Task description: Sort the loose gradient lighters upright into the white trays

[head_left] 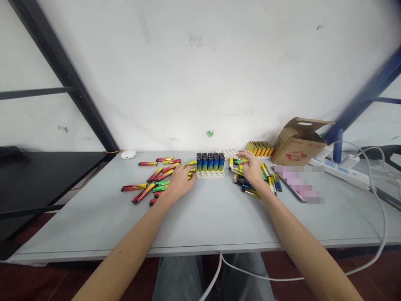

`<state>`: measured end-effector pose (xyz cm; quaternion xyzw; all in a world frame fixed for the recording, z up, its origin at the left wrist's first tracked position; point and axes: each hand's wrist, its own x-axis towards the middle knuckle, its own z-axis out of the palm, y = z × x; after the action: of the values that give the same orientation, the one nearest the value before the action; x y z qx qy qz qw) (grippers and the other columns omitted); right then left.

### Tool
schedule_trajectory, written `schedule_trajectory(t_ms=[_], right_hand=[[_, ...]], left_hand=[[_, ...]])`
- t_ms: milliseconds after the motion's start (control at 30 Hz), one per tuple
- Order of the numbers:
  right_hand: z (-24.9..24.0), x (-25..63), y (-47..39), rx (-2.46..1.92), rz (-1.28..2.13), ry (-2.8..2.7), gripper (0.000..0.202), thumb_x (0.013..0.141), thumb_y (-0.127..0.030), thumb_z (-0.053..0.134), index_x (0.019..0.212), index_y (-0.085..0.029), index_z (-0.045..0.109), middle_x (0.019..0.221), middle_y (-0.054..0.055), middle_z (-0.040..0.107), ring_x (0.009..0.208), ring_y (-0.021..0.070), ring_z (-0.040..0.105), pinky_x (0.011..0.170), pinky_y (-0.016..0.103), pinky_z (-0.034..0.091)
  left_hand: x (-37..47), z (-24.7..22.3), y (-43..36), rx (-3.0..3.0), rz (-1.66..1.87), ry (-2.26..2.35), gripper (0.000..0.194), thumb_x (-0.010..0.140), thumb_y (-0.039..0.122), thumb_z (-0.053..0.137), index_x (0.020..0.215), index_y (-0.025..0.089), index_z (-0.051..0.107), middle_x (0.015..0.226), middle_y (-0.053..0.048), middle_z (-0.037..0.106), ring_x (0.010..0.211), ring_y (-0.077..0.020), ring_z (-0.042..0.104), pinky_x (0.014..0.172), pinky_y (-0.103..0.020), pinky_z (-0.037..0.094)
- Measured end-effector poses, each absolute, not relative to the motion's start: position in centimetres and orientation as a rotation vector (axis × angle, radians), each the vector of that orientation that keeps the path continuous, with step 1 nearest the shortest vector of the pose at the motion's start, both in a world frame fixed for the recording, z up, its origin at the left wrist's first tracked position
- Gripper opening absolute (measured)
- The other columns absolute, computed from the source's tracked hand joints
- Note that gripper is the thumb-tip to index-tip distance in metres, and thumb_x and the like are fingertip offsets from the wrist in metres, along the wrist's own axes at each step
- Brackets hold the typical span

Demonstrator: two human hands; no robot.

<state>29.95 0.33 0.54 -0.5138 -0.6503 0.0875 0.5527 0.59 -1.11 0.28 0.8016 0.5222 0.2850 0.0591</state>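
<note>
Between my left grip (181,180) and right grip (253,170), blue lighters (210,163) are standing in the rack (210,177); its front holes (211,173) are showing unfilled. Loose lighters (143,193) are lying beside each grip. Whether either is holding any, I cannot tell.

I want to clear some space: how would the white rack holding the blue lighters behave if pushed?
The white rack looks straight-edged and rigid, so it would probably slide as one piece. The blue lighters stand well above it, so a high push might tip them. Their shiny sides suggest they could feel slippery.
</note>
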Motion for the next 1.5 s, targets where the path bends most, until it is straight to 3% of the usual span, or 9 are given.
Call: schedule_trajectory(t_ms=[200, 333, 467, 600, 733, 933, 1200, 1333, 1500], right_hand=[[0.4, 30.1, 0.4, -1.250, 0.174, -1.573, 0.047, 0.061, -0.002, 0.039, 0.092, -0.017, 0.070, 0.120, 0.011, 0.062, 0.103, 0.0238, 0.063, 0.073, 0.036, 0.060], [0.2, 30.2, 0.5, -1.324, 0.122, -1.656, 0.044, 0.070, -0.005, 0.041, 0.100, -0.017, 0.069, 0.124, 0.013, 0.059, 0.113, 0.0250, 0.059, 0.089, 0.039, 0.053], [0.2, 30.2, 0.5, -1.495, 0.047, -1.850, 0.027, 0.085, -0.028, 0.050, 0.101, -0.016, 0.069, 0.110, 0.014, 0.067, 0.109, 0.0284, 0.059, 0.098, 0.044, 0.043], [0.2, 30.4, 0.4, -1.564, 0.006, -2.040, 0.032, 0.080, -0.048, 0.062, 0.084, -0.017, 0.072, 0.104, 0.013, 0.069, 0.106, 0.0294, 0.059, 0.095, 0.042, 0.043], [0.4, 30.6, 0.3, -1.569, 0.003, -2.028, 0.023, 0.073, -0.041, 0.071, 0.076, -0.018, 0.072, 0.108, 0.014, 0.068, 0.108, 0.0295, 0.059, 0.094, 0.041, 0.043], [1.6, 30.6, -0.1, -1.481, 0.314, -1.808, 0.024, 0.077, -0.043, 0.067, 0.080, -0.019, 0.070, 0.091, 0.008, 0.073, 0.087, 0.0245, 0.066, 0.084, 0.038, 0.050], [3.3, 29.5, -0.7, -1.017, 0.954, -1.293, 0.045, 0.079, -0.058, 0.062, 0.100, -0.019, 0.068, 0.101, 0.009, 0.073, 0.090, 0.0210, 0.067, 0.076, 0.033, 0.055], [3.7, 27.5, -1.8, -0.896, 1.105, -1.299, 0.041, 0.077, -0.055, 0.067, 0.097, -0.020, 0.068, 0.099, 0.009, 0.073, 0.087, 0.0210, 0.068, 0.074, 0.033, 0.055], [3.3, 24.7, -3.1, -0.878, 1.137, -1.363, 0.039, 0.068, -0.049, 0.077, 0.092, -0.020, 0.065, 0.081, 0.004, 0.071, 0.068, 0.0161, 0.064, 0.064, 0.031, 0.054]], left_hand=[[0.5, 0.2, -1.0, 2.429, 0.861, 1.578, 0.032, 0.089, 0.031, 0.050, 0.112, 0.015, 0.065, 0.121, -0.014, 0.059, 0.118, -0.0304, 0.053, 0.103, -0.047, 0.041], [0.5, 0.3, -1.0, 2.421, 0.878, 1.569, 0.032, 0.088, 0.032, 0.051, 0.111, 0.015, 0.066, 0.119, -0.014, 0.059, 0.118, -0.0296, 0.053, 0.104, -0.046, 0.041], [0.6, 0.6, -1.1, 2.412, 0.897, 1.572, 0.031, 0.087, 0.034, 0.053, 0.109, 0.016, 0.066, 0.118, -0.013, 0.060, 0.117, -0.0299, 0.053, 0.103, -0.046, 0.041], [0.6, 0.8, -1.3, 2.393, 0.902, 1.584, 0.028, 0.086, 0.033, 0.053, 0.106, 0.018, 0.067, 0.114, -0.012, 0.061, 0.116, -0.0296, 0.053, 0.103, -0.046, 0.041], [0.5, 0.7, -1.1, 2.397, 0.923, 1.598, 0.026, 0.087, 0.033, 0.052, 0.104, 0.018, 0.067, 0.114, -0.011, 0.062, 0.117, -0.0286, 0.052, 0.103, -0.045, 0.041], [0.6, 1.2, -1.3, 2.378, 1.016, 1.582, 0.020, 0.088, 0.028, 0.050, 0.095, 0.019, 0.066, 0.108, -0.010, 0.065, 0.111, -0.0267, 0.056, 0.099, -0.042, 0.042], [1.5, 2.3, -2.3, 2.278, 1.221, 1.357, 0.021, 0.087, 0.027, 0.048, 0.076, 0.020, 0.065, 0.079, -0.004, 0.069, 0.073, -0.0194, 0.062, 0.074, -0.033, 0.048], [2.8, 1.9, -3.1, 2.010, 1.183, 1.134, 0.017, 0.084, 0.034, 0.058, 0.087, 0.020, 0.067, 0.085, -0.005, 0.070, 0.071, -0.0177, 0.065, 0.067, -0.029, 0.050], [4.1, 1.6, -4.0, 1.884, 1.029, 0.931, 0.039, 0.077, 0.036, 0.069, 0.111, 0.017, 0.063, 0.104, -0.010, 0.070, 0.086, -0.0196, 0.068, 0.079, -0.033, 0.054]])
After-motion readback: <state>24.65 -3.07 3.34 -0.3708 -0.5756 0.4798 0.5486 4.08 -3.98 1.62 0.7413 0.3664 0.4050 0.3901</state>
